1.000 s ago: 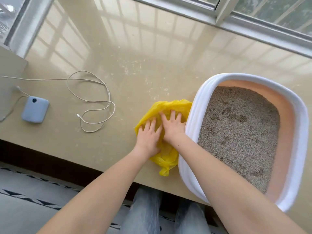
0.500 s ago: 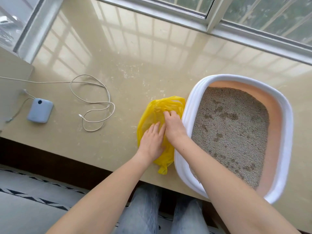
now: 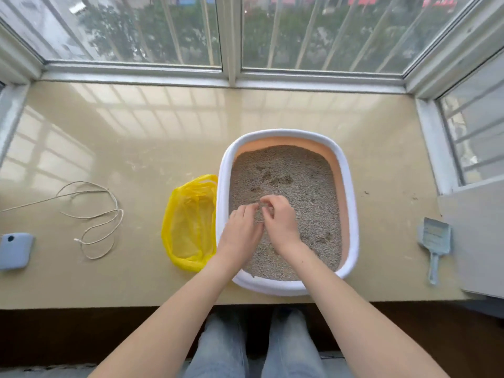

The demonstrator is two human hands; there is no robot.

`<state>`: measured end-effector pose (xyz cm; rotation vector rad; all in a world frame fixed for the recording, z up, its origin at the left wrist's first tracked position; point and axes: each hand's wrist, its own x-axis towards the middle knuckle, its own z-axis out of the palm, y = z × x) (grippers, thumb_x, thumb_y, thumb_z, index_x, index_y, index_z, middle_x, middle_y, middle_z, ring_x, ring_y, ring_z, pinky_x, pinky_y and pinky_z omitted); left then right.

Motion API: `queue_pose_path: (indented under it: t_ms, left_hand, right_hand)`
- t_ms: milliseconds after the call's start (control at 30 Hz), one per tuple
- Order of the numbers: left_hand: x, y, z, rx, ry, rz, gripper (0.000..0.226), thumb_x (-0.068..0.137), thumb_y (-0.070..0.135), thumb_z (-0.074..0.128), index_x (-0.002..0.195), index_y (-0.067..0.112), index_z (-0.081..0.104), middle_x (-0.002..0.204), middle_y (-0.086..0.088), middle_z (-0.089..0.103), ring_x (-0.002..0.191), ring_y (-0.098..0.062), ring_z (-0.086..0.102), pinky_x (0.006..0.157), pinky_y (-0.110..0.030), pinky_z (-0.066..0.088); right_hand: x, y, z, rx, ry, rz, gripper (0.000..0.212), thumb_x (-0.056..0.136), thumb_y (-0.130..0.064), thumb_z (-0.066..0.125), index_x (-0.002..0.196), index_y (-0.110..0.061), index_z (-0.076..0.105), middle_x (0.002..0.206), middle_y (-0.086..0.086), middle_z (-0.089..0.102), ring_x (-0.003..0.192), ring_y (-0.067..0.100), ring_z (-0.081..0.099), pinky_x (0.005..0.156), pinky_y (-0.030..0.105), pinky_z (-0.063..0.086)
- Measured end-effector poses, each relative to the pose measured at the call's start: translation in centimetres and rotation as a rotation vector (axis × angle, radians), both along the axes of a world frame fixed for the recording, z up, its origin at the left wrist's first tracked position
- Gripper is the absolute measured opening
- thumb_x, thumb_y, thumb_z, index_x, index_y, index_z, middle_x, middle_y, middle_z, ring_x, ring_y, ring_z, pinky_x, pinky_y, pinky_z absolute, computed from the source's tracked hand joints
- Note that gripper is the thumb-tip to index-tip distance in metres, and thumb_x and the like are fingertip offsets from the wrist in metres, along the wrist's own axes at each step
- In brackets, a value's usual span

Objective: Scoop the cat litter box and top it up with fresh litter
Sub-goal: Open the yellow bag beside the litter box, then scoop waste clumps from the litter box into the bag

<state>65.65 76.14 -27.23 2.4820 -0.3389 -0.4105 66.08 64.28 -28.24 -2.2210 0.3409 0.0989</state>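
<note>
Litter box, white rim with peach inner wall, sits on the beige window ledge, right of centre, near the front edge. Grey litter fills it, with darker patches showing. Both hands are over the litter: left hand with fingers curled down, right hand with fingertips bunched; whether either grips anything, cannot tell. Yellow plastic bag lies flat, touching the box's left wall. Blue-grey scoop lies well apart on the right, handle toward the person. Far left: looped white cable and a blue-grey device. Barred window behind.
</note>
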Motion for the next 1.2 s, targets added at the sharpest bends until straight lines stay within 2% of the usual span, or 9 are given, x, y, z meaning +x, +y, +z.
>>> queue_pose_path:
  t_ms: [133, 333, 500, 667, 733, 833, 867, 1067, 1200]
  left_hand:
    - [-0.6, -5.8, 1.2, 0.007, -0.018, -0.106, 0.042, 0.095, 0.018, 0.055, 0.131, -0.001, 0.047, 0.125, -0.016, 0.053, 0.118, -0.033, 0.048, 0.101, -0.037, 0.034]
    - [-2.2, -13.8, 1.2, 0.02, 0.081, -0.166, 0.045, 0.097, 0.023, 0.052, 0.136, 0.004, 0.042, 0.13, -0.011, 0.049, 0.123, -0.028, 0.044, 0.102, -0.034, 0.033]
    - [-3.5, -19.4, 0.3, 0.032, 0.179, -0.166, 0.046, 0.098, 0.023, 0.05, 0.138, 0.004, 0.039, 0.133, -0.011, 0.047, 0.124, -0.026, 0.041, 0.101, -0.031, 0.031]
    - [-4.3, -23.2, -1.7, 0.038, 0.414, -0.03, 0.06, 0.098, 0.03, 0.049, 0.147, 0.004, 0.026, 0.142, -0.012, 0.042, 0.13, -0.027, 0.041, 0.104, -0.037, 0.032]
    - [-4.6, -24.4, -2.6, -0.01, 0.514, 0.086, 0.053, 0.098, 0.029, 0.049, 0.142, 0.006, 0.03, 0.129, -0.005, 0.05, 0.116, -0.024, 0.049, 0.093, -0.036, 0.038]
    - [-5.3, -25.8, -3.8, -0.009, 0.546, 0.121, 0.015, 0.099, 0.026, 0.047, 0.104, 0.012, 0.043, 0.083, 0.005, 0.048, 0.08, -0.02, 0.048, 0.062, -0.032, 0.031]
    - [-5.4, -26.1, -3.9, -0.002, 0.537, 0.121, 0.015, 0.099, 0.024, 0.046, 0.093, 0.012, 0.04, 0.076, 0.003, 0.045, 0.073, -0.021, 0.045, 0.057, -0.033, 0.028]
    - [-5.7, -27.0, -4.2, 0.008, 0.512, 0.156, 0.016, 0.1, 0.018, 0.041, 0.091, 0.007, 0.035, 0.07, -0.002, 0.04, 0.058, -0.016, 0.038, 0.051, -0.034, 0.02]
    - [-5.2, -26.3, -4.1, -0.023, 0.563, 0.132, 0.016, 0.1, 0.024, 0.044, 0.095, 0.01, 0.039, 0.072, 0.003, 0.042, 0.066, -0.019, 0.043, 0.056, -0.031, 0.026]
  right_hand:
    - [-2.7, -6.2, 0.5, 0.018, 0.033, -0.078, 0.023, 0.092, -0.002, 0.051, 0.11, -0.007, 0.063, 0.111, 0.007, 0.058, 0.101, 0.017, 0.055, 0.091, 0.03, 0.045]
    - [-7.2, -16.5, 0.2, 0.043, 0.027, -0.277, 0.021, 0.093, -0.011, 0.055, 0.112, -0.01, 0.063, 0.103, 0.0, 0.056, 0.095, 0.017, 0.058, 0.088, 0.037, 0.05]
    - [-11.8, -26.6, -1.2, -0.097, 0.118, -0.532, 0.032, 0.096, -0.021, 0.051, 0.128, -0.013, 0.052, 0.119, 0.002, 0.053, 0.104, 0.014, 0.054, 0.091, 0.034, 0.05]
    - [-16.2, -35.0, -5.0, -0.25, 0.358, -0.821, 0.04, 0.093, -0.018, 0.056, 0.13, -0.008, 0.044, 0.124, 0.016, 0.05, 0.115, 0.033, 0.05, 0.093, 0.044, 0.046]
    - [-17.0, -36.9, -6.7, -0.277, 0.508, -0.827, 0.049, 0.093, -0.021, 0.057, 0.137, -0.006, 0.039, 0.129, 0.02, 0.048, 0.12, 0.037, 0.045, 0.096, 0.047, 0.042]
    - [-17.4, -38.3, -8.7, -0.296, 0.679, -0.785, 0.053, 0.093, -0.027, 0.056, 0.136, -0.002, 0.038, 0.131, 0.022, 0.048, 0.121, 0.04, 0.044, 0.096, 0.049, 0.04]
    - [-17.3, -38.7, -9.2, -0.295, 0.715, -0.778, 0.05, 0.093, -0.028, 0.056, 0.132, 0.0, 0.04, 0.129, 0.022, 0.049, 0.12, 0.04, 0.045, 0.094, 0.049, 0.041]
    - [-15.6, -40.0, -11.0, -0.294, 0.732, -0.736, 0.03, 0.095, -0.017, 0.053, 0.115, 0.006, 0.05, 0.12, 0.026, 0.053, 0.109, 0.042, 0.052, 0.085, 0.043, 0.045]
    - [-14.2, -40.0, -10.2, -0.003, 0.629, -0.835, 0.016, 0.095, -0.008, 0.046, 0.104, 0.004, 0.05, 0.106, 0.025, 0.058, 0.081, 0.034, 0.062, 0.065, 0.03, 0.048]
